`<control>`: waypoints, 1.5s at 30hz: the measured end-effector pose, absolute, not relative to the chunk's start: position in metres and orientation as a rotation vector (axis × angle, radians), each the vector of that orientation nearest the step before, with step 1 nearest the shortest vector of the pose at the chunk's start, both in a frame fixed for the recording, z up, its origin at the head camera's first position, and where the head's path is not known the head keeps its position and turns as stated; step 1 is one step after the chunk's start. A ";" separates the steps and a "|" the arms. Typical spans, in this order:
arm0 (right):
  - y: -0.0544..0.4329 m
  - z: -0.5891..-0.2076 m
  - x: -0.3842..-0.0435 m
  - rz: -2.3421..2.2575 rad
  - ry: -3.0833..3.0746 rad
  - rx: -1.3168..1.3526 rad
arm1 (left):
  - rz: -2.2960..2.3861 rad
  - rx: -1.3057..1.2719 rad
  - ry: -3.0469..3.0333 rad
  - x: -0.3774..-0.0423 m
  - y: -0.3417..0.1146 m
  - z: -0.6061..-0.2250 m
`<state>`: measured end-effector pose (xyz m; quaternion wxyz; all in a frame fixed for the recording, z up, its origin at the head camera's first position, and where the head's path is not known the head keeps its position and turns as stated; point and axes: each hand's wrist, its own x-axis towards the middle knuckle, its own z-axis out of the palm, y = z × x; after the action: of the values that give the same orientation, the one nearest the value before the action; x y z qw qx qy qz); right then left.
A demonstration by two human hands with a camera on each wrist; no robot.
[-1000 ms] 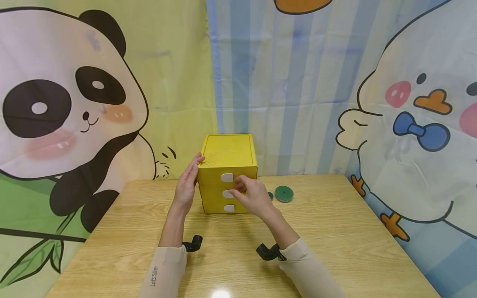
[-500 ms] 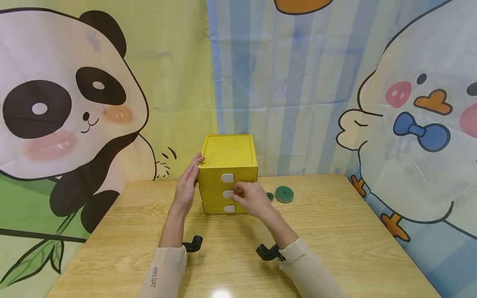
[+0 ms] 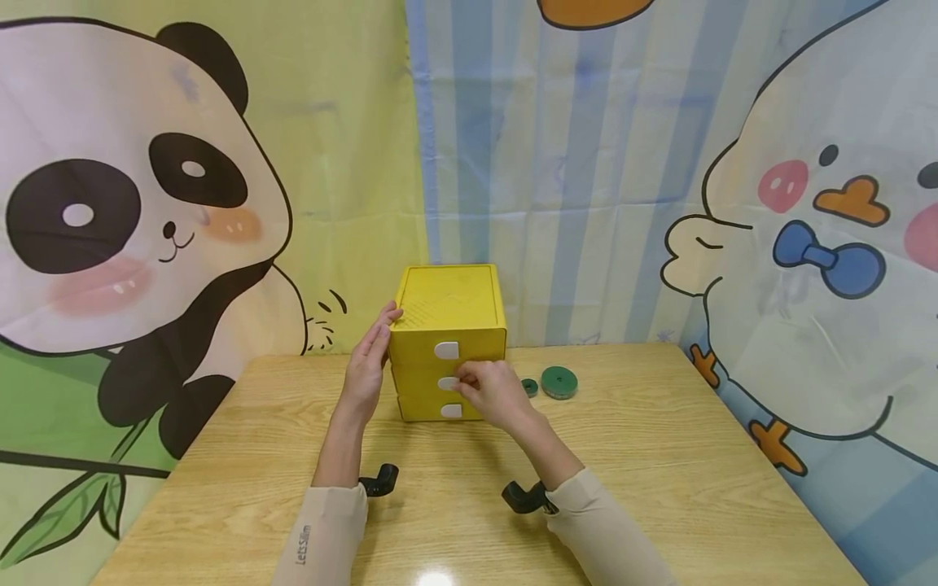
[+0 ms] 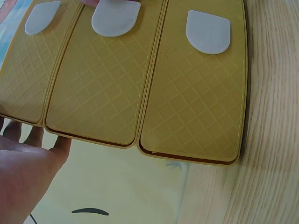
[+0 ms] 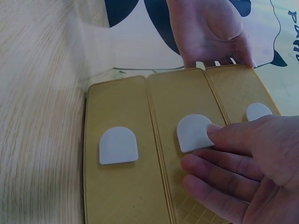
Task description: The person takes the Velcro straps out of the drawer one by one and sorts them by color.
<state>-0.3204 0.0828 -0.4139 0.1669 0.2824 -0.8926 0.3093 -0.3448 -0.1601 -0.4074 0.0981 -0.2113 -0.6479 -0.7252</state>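
A yellow drawer box (image 3: 450,296) stands on the table, its three drawers stacked, each with a white tab handle. All three drawers appear closed. My left hand (image 3: 364,370) rests against the box's left side with fingers extended, the fingertips at the upper edge. At the front, my right hand (image 3: 497,392) pinches the right edge of the middle handle (image 5: 194,133) between thumb and index finger. The other fingers of that hand lie near the drawer front in the right wrist view. The top handle (image 3: 446,350) and bottom handle (image 3: 450,411) are untouched.
Right of the box lie a larger green disc-shaped roll (image 3: 559,382) and a smaller green roll (image 3: 530,387), partly behind my right hand in the head view. A cartoon-printed curtain (image 3: 601,179) hangs behind the wooden table (image 3: 645,456).
My right hand has moved slightly down and left, its thumb and index finger closing onto the middle handle. My left hand and the box have stayed in place.
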 end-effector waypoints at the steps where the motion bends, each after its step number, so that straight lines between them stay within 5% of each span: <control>1: 0.083 -0.414 -0.320 0.875 -2.542 0.803 | -2.146 -0.626 -1.920 -0.344 -0.160 -0.407; 45: 0.078 -0.374 -0.273 0.599 -2.795 0.934 | -2.133 -0.601 -1.927 -0.346 -0.159 -0.406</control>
<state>-0.2732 0.0780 -0.3741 0.0672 0.3100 -0.9273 0.1987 -0.3455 -0.1592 -0.4063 0.1021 -0.2037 -0.6527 -0.7226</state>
